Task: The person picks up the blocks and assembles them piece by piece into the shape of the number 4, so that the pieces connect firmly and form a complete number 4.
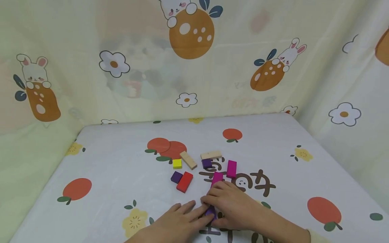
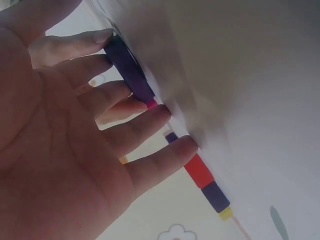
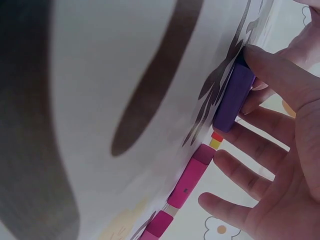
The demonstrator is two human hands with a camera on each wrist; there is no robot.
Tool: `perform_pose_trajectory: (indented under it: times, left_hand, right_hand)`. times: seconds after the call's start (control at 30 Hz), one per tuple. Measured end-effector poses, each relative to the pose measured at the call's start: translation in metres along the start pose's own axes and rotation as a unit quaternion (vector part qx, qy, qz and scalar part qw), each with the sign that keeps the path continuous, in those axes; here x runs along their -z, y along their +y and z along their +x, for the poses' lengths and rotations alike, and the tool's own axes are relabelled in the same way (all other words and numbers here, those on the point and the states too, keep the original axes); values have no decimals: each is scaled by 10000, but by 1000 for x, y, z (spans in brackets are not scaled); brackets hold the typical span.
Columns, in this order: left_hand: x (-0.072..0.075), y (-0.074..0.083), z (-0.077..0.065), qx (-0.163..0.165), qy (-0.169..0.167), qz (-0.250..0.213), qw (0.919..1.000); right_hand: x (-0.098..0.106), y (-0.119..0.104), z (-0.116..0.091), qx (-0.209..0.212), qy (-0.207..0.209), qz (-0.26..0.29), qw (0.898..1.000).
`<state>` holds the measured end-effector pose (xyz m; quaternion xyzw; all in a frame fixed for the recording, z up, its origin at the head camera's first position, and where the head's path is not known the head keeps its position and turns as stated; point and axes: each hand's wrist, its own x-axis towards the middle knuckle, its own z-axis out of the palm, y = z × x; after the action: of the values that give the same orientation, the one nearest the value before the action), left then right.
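A purple block [image 1: 210, 212] lies on the printed tablecloth, partly hidden between the two hands. My right hand [image 1: 234, 206] grips it by its ends; the right wrist view shows the thumb at one end of the purple block [image 3: 234, 97] and a finger at the other. Against its long side rest fingertips of my left hand [image 1: 179, 221], the other left fingers spread and nearly straight, as the left wrist view shows. Just beyond the right fingers lies a magenta block [image 1: 217, 177], partly covered by that hand in the head view.
Farther out lie a second magenta block [image 1: 231, 169], a red block [image 1: 184, 182] touching a small dark purple block [image 1: 176, 177], a yellow block [image 1: 177, 164], a plain wooden block [image 1: 188, 160], and another wooden block [image 1: 211, 155] behind a dark purple block [image 1: 207, 163]. A patterned curtain [image 1: 146, 91] hangs behind the table.
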<state>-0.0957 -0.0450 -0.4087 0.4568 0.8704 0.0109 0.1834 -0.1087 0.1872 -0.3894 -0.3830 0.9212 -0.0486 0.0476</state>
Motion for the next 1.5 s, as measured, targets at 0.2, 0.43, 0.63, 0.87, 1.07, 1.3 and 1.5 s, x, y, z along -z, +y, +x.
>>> perform_pose_trajectory:
  times: [0.2, 0.43, 0.63, 0.87, 1.07, 1.3, 1.5]
  left_hand:
    - [2, 2, -1, 69, -51, -73, 9999]
    - [4, 4, -2, 108, -55, -147, 9998]
    - [5, 4, -3, 74, 12, -131, 9999]
    - [5, 4, -5, 51, 103, -28, 9999]
    - [3, 4, -3, 74, 29, -91, 9999]
    - [2, 5, -1, 146, -70, -177, 9997]
    - [3, 5, -1, 107, -63, -154, 9998]
  right_hand:
    - [2, -1, 1, -58, -94, 59, 9999]
    - [3, -1, 0, -59, -164, 116, 9998]
    - [8, 4, -5, -82, -155, 366, 9992]
    - [11, 10, -3, -105, 256, 107, 9996]
    - [8, 15, 4, -392, 537, -74, 9978]
    - [6, 21, 12, -998, 488, -124, 9937]
    - [5, 23, 15, -1351, 385, -135, 9900]
